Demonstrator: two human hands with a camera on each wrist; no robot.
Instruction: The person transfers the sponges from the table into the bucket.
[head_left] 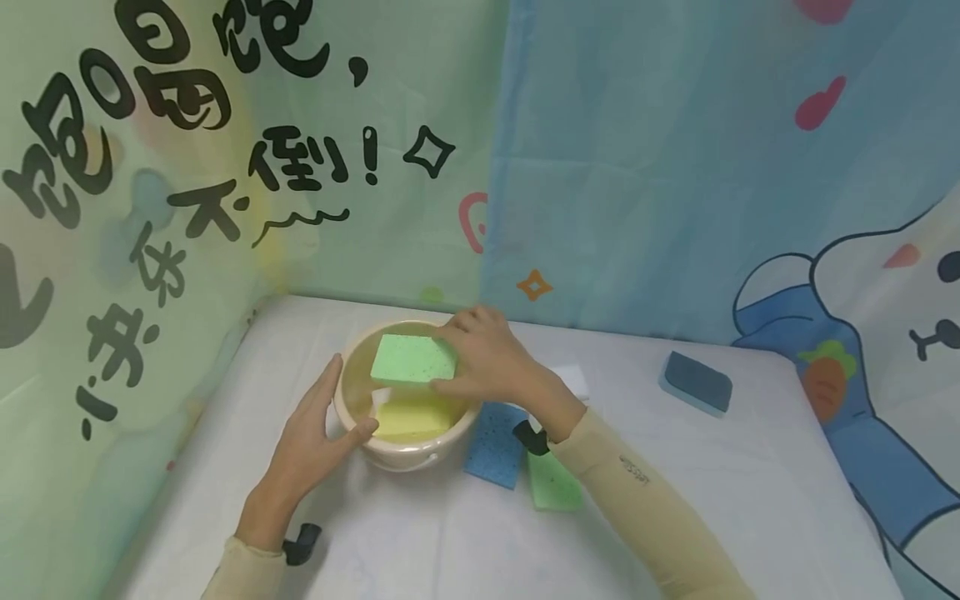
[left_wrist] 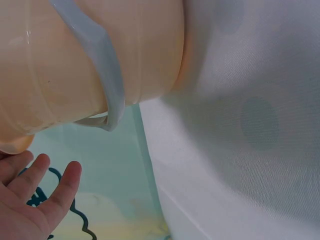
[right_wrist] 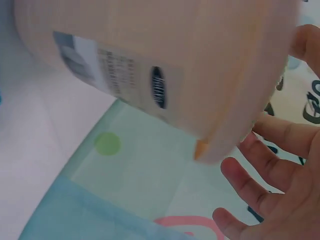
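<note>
A cream plastic bucket (head_left: 411, 457) with a grey handle (left_wrist: 107, 70) stands at the table's left. My right hand (head_left: 487, 354) pinches a light green sponge (head_left: 412, 358) between thumb and fingers, over the bucket's mouth. In the right wrist view, the bucket hides most of that sponge. Inside the bucket lies a yellow sponge (head_left: 414, 417), with a small white piece (head_left: 381, 396) at its left edge. My left hand (head_left: 307, 442) rests at the bucket's left side, its fingers straight along the outside and its thumb over the near rim.
Right of the bucket lie a blue sponge (head_left: 495, 446) and another green sponge (head_left: 553, 483), partly under my right forearm. A white object (head_left: 572, 381) shows behind that wrist. Farther right is a dark blue-grey sponge (head_left: 696, 383). Printed curtains (head_left: 637, 208) hang behind the table.
</note>
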